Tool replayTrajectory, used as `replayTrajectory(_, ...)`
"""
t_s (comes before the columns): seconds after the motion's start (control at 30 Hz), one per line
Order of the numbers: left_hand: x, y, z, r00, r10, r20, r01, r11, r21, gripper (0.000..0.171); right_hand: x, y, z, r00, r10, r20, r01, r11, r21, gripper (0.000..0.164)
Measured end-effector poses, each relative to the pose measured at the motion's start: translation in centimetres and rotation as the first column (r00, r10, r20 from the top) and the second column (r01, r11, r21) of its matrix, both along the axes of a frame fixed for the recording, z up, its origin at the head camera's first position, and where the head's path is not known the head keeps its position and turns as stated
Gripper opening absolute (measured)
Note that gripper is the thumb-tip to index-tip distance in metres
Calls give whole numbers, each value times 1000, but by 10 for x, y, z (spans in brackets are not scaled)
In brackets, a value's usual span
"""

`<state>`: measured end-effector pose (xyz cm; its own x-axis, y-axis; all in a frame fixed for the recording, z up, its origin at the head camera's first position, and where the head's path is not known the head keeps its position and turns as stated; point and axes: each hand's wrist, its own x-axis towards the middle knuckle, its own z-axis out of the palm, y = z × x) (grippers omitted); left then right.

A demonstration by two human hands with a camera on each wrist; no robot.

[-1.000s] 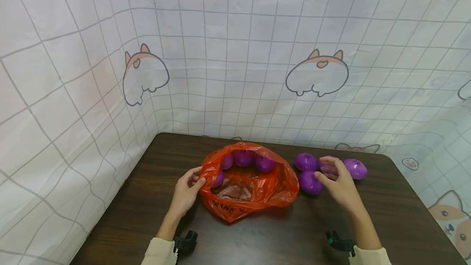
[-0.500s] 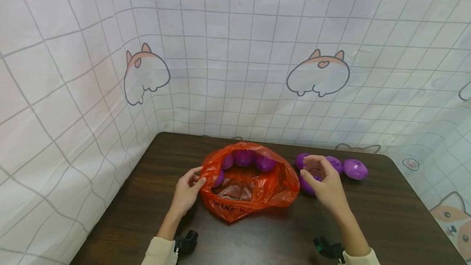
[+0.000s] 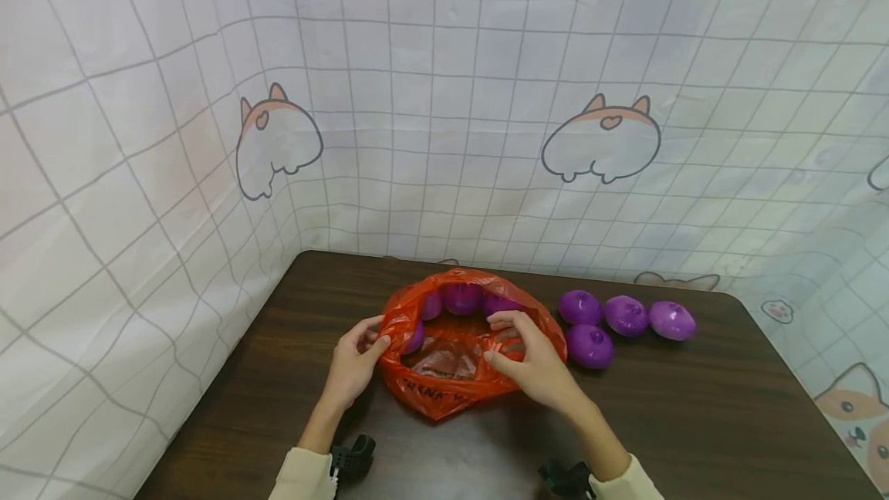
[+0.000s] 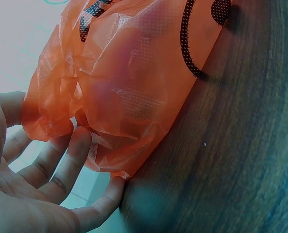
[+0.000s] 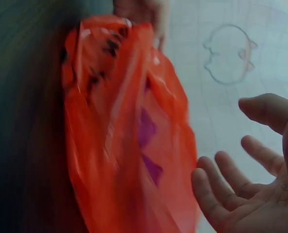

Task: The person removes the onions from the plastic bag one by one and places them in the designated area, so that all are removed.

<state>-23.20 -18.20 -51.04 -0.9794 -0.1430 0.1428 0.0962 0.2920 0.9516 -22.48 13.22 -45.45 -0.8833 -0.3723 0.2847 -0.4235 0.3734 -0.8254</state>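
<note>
A red plastic bag with black print lies on the table, its mouth facing up and toward me. My left hand pinches the bag's left rim between thumb and fingers, also seen in the left wrist view. Several shiny purple round objects, fruit-like in shape, sit inside along the back and left. Over the right part of the mouth is my right hand, fingers loosely bent and apart. The right wrist view shows that hand holding nothing. It hides part of the bag's inside.
Right of the bag, several more purple round objects lie close together on the dark wooden table. A white gridded curtain with cartoon animals hangs behind and at both sides.
My right hand has moved left from above the loose purple objects to over the bag's mouth. The left hand keeps its hold on the rim, and the loose objects stay in place.
</note>
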Motion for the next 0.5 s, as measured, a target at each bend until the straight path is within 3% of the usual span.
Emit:
replayTrajectory(0.2, 0, 0, -1, 1000, 1, -13, -2, 1000, -3, 34, -16, -37, -19, 985, 88, 152, -91, 996, 15, 50)
replayTrajectory(0.5, 0, 0, -1, 1000, -5, -24, 6, 1000, 2, 33, -42, -77, -38, 966, 106, 235, -113, 993, 18, 56)
